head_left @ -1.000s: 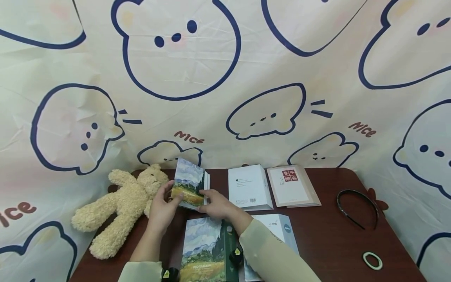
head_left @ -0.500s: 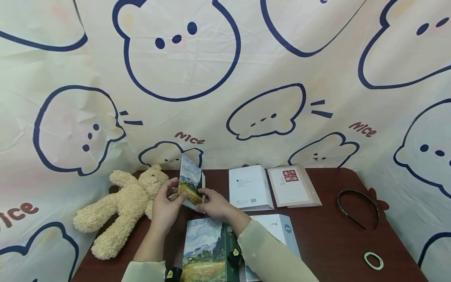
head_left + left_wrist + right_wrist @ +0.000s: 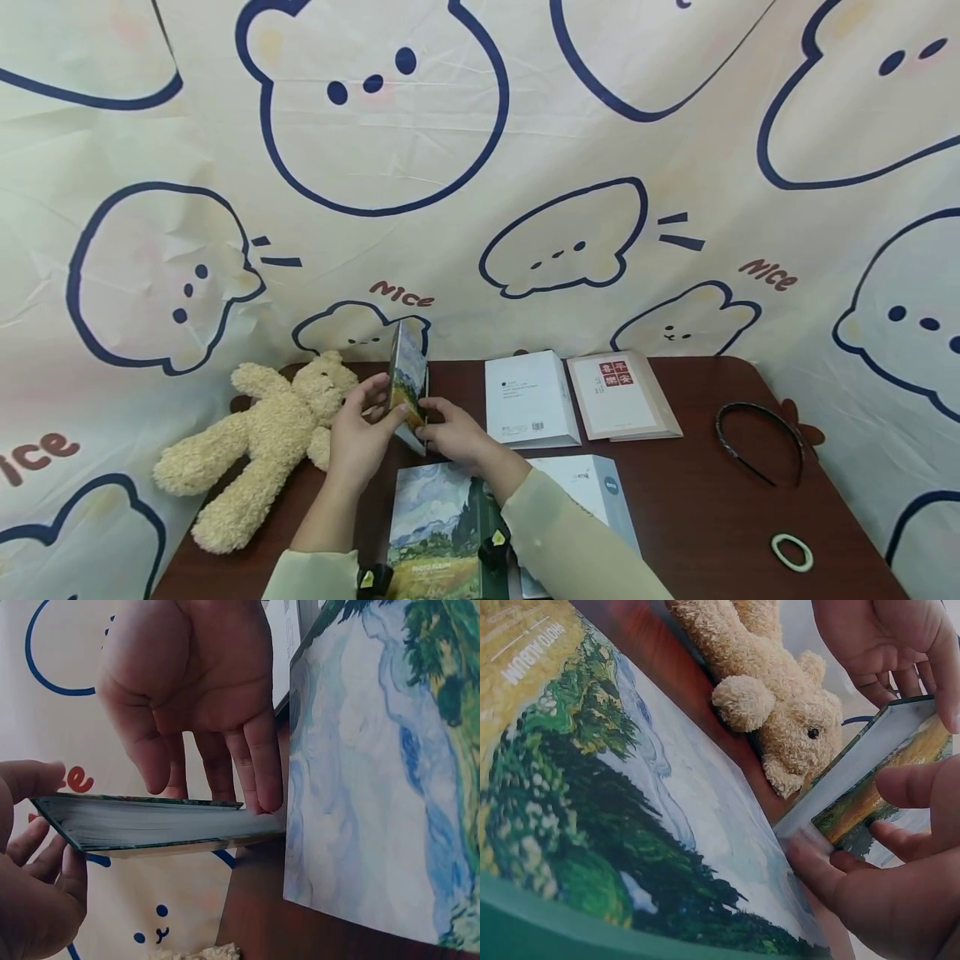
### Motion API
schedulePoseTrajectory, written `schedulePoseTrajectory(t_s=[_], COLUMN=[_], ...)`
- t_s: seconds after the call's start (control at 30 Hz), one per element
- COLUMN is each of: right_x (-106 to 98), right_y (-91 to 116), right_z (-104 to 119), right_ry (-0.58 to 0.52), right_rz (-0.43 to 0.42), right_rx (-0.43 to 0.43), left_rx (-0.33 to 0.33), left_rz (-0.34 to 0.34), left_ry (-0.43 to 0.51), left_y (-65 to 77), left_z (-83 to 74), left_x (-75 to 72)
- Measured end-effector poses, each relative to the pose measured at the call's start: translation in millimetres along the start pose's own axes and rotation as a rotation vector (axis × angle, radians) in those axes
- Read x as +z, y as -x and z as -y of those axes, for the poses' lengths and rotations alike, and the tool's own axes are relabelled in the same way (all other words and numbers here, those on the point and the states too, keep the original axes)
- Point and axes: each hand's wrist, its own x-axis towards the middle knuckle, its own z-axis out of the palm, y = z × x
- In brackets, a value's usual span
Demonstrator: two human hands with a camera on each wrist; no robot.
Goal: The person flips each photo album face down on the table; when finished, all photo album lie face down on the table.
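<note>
Both hands hold a small hardcover book [image 3: 410, 387] with a painted landscape cover, standing upright and tilted near the table's back. My left hand [image 3: 360, 435] grips its left side; in the left wrist view the thumb and fingers are at the corners of the book's end. My right hand [image 3: 459, 435] grips the lower right part, with fingertips on the cover in the right wrist view. White page edges [image 3: 165, 825] show between the green-edged covers. Below the hands lies a large photo album [image 3: 435, 533] with a matching painting and a green spine.
A plush teddy bear [image 3: 277, 425] lies at the left. To the right on the brown table [image 3: 697, 500] are a white book [image 3: 528, 400], a cream book with red characters [image 3: 622, 396], a partly covered pale blue book [image 3: 600, 492], a dark headband [image 3: 761, 442] and a pale green ring [image 3: 792, 552].
The small book has turned so its cover looks narrower in the head view. My left hand has shifted right with it, and the right hand keeps its grip.
</note>
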Motion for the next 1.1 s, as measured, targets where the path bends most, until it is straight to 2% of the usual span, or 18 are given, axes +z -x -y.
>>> schedulePoseTrajectory(t_s=[0.13, 0.23, 0.57, 0.87, 1.1], right_x=[-1, -3, -14, -24, -36], right_y=[1, 1, 2, 9, 13], right_z=[0, 1, 4, 12, 14], right_ry=[0.046, 0.031, -0.176, -0.280, -0.278], right_rz=[-0.044, -0.057, -0.015, -0.025, -0.037], right_rx=[-0.020, -0.026, -0.037, -0.066, -0.072], left_rx=[0.015, 0.021, -0.013, -0.035, -0.085], left_rz=[0.006, 0.017, 0.074, 0.165, 0.244], left_ry=[0.002, 0.010, 0.105, 0.098, 0.051], left_y=[-0.4, -0.8, -1.7, -0.1, 4.1], left_z=[-1.1, -1.0, -0.3, 7.3, 14.1], left_x=[2.8, 5.2, 14.1, 22.9, 28.8])
